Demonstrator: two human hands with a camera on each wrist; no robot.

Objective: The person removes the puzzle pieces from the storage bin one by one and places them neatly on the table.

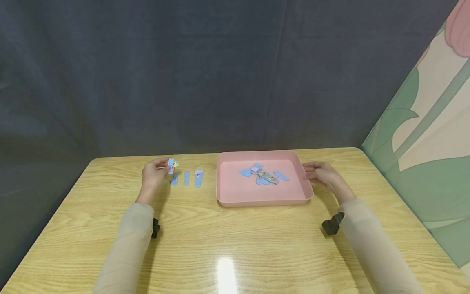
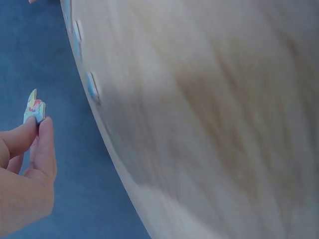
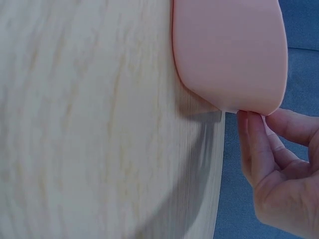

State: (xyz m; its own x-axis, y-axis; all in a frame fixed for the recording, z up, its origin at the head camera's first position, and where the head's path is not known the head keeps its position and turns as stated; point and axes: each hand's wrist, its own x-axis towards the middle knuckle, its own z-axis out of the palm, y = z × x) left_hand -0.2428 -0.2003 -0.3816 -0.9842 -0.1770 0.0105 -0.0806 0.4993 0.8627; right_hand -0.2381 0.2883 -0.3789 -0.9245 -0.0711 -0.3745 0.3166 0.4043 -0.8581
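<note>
My left hand [image 1: 152, 176] pinches a small flat puzzle piece [image 1: 171, 165], light blue with a yellow and red print, between thumb and fingertips. In the left wrist view the same puzzle piece [image 2: 35, 108] stands up from the fingertips, raised off the table. Just below and to the right, a row of blue pieces [image 1: 198, 178] lies on the wood. At the right side of the pink tray [image 1: 235, 196], my right hand [image 1: 323, 174] rests its nearly straight fingers against the outer wall, thumb by the rim [image 3: 281, 94]. Inside the tray lie several overlapping blue and patterned pieces [image 1: 266, 175].
The wooden table [image 1: 191, 245] ends at a dark curtain [image 1: 183, 81] behind the tray. On the right stands a panel with a leaf and flower print [image 1: 433, 163]. Each wrist carries a black camera [image 1: 332, 223].
</note>
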